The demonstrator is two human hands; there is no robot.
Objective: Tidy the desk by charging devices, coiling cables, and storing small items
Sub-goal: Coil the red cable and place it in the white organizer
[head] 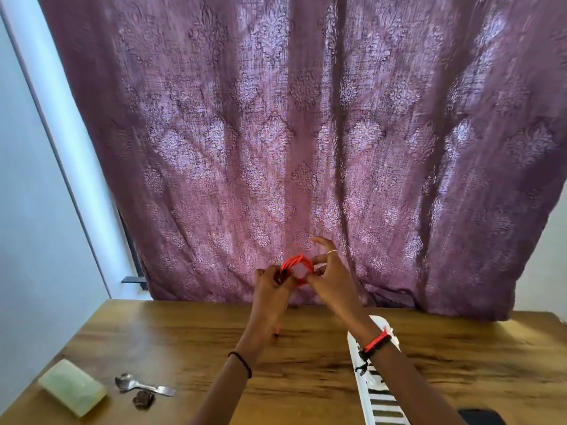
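Note:
Both hands are raised above the far edge of the wooden desk (214, 335), in front of the curtain. Between them is a red cable (297, 264) wound into a small coil. My left hand (271, 286) pinches the coil's left side, and a loose red end hangs down from it toward the desk. My right hand (329, 279) holds the coil's right side between thumb and fingers, with the index finger lifted and a ring on one finger.
A white power strip (379, 397) lies on the desk under my right forearm. A dark phone corner (480, 418) shows at the bottom right. At the front left lie a pale green box (72, 387), a metal spoon (142, 384) and a small dark object (143, 399). A purple curtain (306, 133) hangs behind.

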